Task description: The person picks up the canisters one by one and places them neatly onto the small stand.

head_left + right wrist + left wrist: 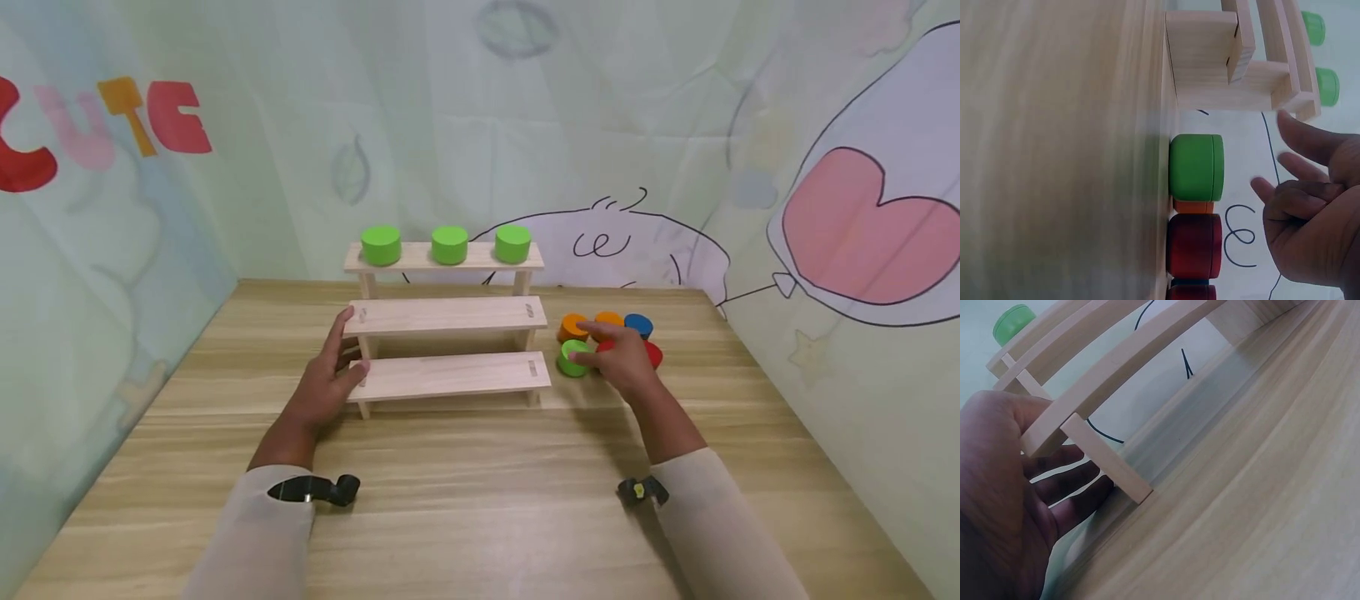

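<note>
The open right hand (618, 357) hovers over the green cylinder (573, 357), a rigid, light, smooth block best pinched across its curved sides.

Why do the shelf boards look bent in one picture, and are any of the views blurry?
Left wrist view: the lens curves the straight boards of the wooden shelf, and the left hand close to it looks soft. Right wrist view: the picture is turned sideways; the right hand is slightly blurred, the green block sharp. Head view: even light, faint shadows, all clear.

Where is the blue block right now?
In the head view, the blue block sits on the table right of the wooden shelf, behind the red one, beside an orange block.
</note>
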`<control>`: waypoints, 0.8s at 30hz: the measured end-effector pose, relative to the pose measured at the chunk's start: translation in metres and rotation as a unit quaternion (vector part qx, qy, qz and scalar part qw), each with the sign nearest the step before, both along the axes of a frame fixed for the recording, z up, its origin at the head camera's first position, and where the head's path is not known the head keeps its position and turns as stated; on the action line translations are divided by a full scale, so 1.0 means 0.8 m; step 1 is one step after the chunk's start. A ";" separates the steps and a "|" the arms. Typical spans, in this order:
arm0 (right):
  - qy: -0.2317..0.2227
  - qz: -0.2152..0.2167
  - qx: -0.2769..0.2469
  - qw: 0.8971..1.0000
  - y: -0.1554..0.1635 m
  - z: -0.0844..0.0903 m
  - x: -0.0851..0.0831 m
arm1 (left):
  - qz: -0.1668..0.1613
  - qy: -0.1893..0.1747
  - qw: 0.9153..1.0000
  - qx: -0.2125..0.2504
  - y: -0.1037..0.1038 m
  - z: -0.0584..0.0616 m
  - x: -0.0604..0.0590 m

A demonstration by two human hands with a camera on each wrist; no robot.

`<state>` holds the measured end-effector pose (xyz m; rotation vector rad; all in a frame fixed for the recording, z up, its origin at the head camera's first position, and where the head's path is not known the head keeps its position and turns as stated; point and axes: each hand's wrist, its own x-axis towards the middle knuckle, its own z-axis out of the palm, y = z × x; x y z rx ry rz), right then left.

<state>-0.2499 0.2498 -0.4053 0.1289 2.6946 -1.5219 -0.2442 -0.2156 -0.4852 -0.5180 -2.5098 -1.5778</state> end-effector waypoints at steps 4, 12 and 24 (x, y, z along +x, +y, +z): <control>0.000 0.031 0.040 0.999 0.004 -0.004 -0.003 | 0.000 0.001 1.000 -0.002 -0.001 0.000 -0.001; -0.004 0.030 0.070 0.997 0.010 -0.012 -0.007 | 0.001 -0.008 1.000 0.001 0.001 0.002 -0.001; 0.025 0.048 0.082 0.995 0.025 -0.034 -0.016 | 0.006 -0.006 1.000 -0.007 0.002 0.003 -0.002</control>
